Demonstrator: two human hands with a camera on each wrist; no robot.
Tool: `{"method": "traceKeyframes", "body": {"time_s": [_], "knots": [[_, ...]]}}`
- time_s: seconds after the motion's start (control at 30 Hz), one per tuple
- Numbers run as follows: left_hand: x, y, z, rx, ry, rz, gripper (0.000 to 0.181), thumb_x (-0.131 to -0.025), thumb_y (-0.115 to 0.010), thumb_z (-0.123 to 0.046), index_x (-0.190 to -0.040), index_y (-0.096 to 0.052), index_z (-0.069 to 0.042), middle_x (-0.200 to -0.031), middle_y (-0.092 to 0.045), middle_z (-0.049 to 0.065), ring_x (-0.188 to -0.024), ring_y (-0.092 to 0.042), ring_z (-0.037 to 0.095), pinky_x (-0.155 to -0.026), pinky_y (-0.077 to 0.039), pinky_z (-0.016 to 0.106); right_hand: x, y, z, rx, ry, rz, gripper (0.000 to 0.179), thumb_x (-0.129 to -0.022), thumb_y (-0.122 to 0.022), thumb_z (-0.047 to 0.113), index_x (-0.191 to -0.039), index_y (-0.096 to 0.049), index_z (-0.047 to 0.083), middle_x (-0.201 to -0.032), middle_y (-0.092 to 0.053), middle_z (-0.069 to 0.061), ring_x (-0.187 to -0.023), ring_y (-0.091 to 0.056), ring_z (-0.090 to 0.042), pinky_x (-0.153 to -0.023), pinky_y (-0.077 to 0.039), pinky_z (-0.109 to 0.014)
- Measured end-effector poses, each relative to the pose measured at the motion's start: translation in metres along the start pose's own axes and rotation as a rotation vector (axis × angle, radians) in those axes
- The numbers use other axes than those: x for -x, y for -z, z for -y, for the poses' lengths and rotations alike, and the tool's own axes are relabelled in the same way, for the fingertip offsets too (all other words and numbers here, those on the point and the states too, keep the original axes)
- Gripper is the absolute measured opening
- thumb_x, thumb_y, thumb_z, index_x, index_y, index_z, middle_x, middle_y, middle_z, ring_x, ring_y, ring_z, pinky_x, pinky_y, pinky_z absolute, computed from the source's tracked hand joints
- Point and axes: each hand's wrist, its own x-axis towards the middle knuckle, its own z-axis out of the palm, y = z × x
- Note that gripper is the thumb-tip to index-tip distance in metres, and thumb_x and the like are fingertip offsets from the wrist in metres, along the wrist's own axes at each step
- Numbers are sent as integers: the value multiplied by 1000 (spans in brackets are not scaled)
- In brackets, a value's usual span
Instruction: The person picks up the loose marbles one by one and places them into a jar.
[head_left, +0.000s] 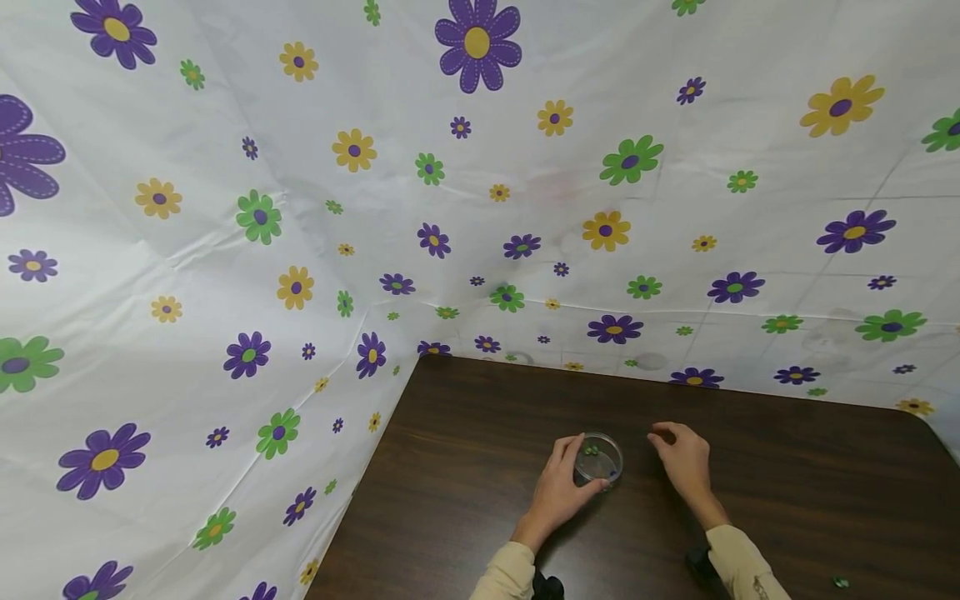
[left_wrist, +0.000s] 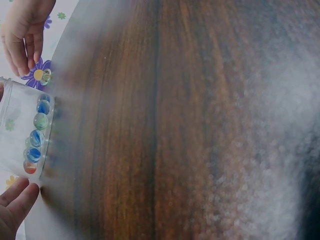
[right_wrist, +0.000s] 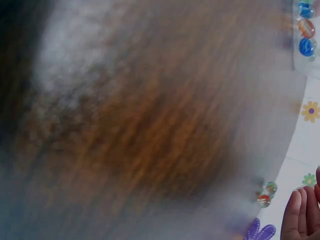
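Note:
My left hand point(head_left: 559, 492) grips a clear jar point(head_left: 621, 458) that stands on the table, fingers and thumb on opposite sides of its wall. Through the wall, the left wrist view shows several glass marbles point(left_wrist: 40, 121) lying at the jar's bottom, blue, green and orange. To the jar's right, my right hand point(head_left: 687, 463) hovers above the table, fingers loosely bent, with nothing visible in them. Just below those fingertips, a clear marble point(left_wrist: 46, 76) shows in the left wrist view. Two marbles, one orange and white point(right_wrist: 264, 201), lie together near the right hand's fingers point(right_wrist: 292, 212).
A dark wood table point(head_left: 457, 467) reaches back to a flower-printed sheet point(head_left: 480, 200) hung behind it and on the left. Far to the right, near the front, lies a small green marble point(head_left: 841, 582). A dark strap-like device point(head_left: 699, 562) sits at the right wrist.

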Motion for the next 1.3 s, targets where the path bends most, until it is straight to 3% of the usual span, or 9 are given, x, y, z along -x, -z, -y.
{"method": "traceKeyframes", "body": {"time_s": [0.13,0.4,0.57,0.73,1.03,1.3], "knots": [[1,0,0,0,2,2,79,-93,-78,-45,-158,-44,-17,-148,-46,-3,-130,-54,19,-99,-50,41,0,-1,-4,3,-15,16,16,-83,-82,-7,-97,-76,-7,-91,-73,-21,-80,-69,-35,-67,-51,-38],[1,0,2,1,10,13,79,-93,-77,-47,-159,-43,-19,-148,-45,-5,-130,-54,18,-99,-50,41,-1,-4,-10,1,-63,47,19,-85,-78,-8,-103,-73,-13,-95,-71,-27,-86,-68,-42,-79,-50,-58],[1,0,3,8,19,23,79,-93,-76,-48,-159,-43,-20,-148,-45,-6,-130,-53,18,-99,-50,41,-2,-5,-14,9,-99,73,21,-86,-75,-9,-106,-72,-15,-99,-69,-30,-91,-67,-45,-87,-47,-60],[1,0,3,13,17,23,79,-94,-75,-49,-159,-42,-20,-148,-45,-6,-130,-53,18,-98,-51,41,-3,-7,-18,30,-75,76,21,-84,-76,-9,-104,-71,-15,-97,-69,-31,-90,-66,-46,-92,-43,-62],[1,2,2,9,0,16,79,-94,-75,-49,-159,-42,-19,-148,-45,-5,-130,-53,17,-98,-51,40,-5,-9,-21,62,-35,87,19,-83,-77,-11,-101,-72,-15,-93,-68,-29,-85,-67,-45,-82,-48,-60],[1,1,5,-2,-8,12,78,-94,-76,-48,-159,-42,-19,-147,-45,-4,-129,-54,17,-98,-51,39,-6,-8,-21,97,-33,143,17,-83,-76,-9,-99,-73,-14,-94,-68,-29,-88,-66,-47,-82,-49,-61]]}}
